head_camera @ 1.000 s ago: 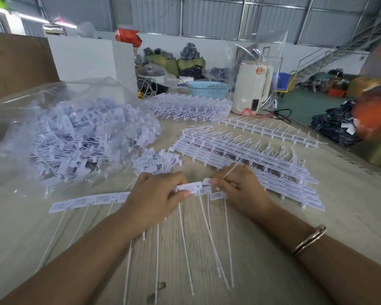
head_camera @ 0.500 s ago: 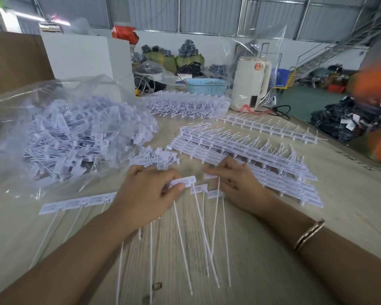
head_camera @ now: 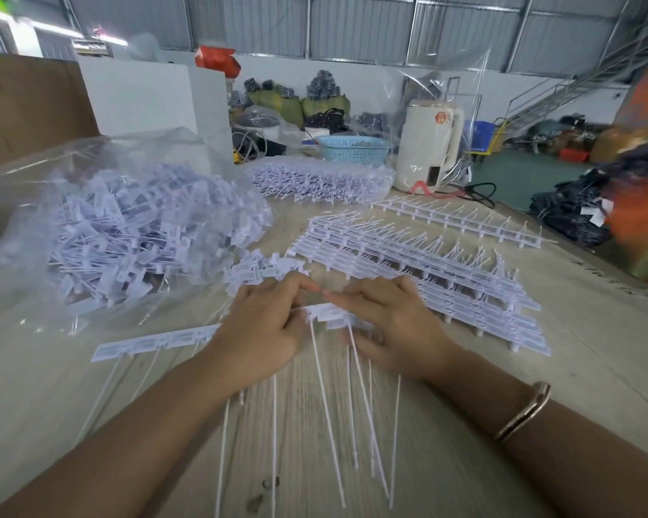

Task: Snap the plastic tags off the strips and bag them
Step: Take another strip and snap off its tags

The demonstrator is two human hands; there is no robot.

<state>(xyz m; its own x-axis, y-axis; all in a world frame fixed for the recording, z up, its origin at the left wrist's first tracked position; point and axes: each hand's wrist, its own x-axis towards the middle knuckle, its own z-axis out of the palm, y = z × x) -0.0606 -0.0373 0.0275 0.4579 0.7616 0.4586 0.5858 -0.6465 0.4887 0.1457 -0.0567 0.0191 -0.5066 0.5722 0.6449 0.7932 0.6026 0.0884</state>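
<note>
A white strip of plastic tags (head_camera: 154, 342) lies across the wooden table (head_camera: 577, 368) in front of me, its long thin tails pointing toward me. My left hand (head_camera: 262, 330) grips the strip near its right end. My right hand (head_camera: 386, 327) pinches loose tags (head_camera: 333, 314) just right of that, fingertips almost meeting the left hand's. Several separated tails fan out below both hands. A clear plastic bag (head_camera: 102, 233) full of snapped-off tags lies to the left. A small heap of loose tags (head_camera: 262, 269) sits just beyond my hands.
Stacked whole strips (head_camera: 427, 278) lie to the right of my hands, with one more strip (head_camera: 464, 222) behind and a bagged bundle (head_camera: 322, 181) farther back. A white kettle (head_camera: 431, 143) and a blue basket (head_camera: 352, 147) stand at the table's far edge.
My hands have closed together over the strip's right end. The tag the left hand held up has come down between the two hands, and the loose tails have shifted slightly.
</note>
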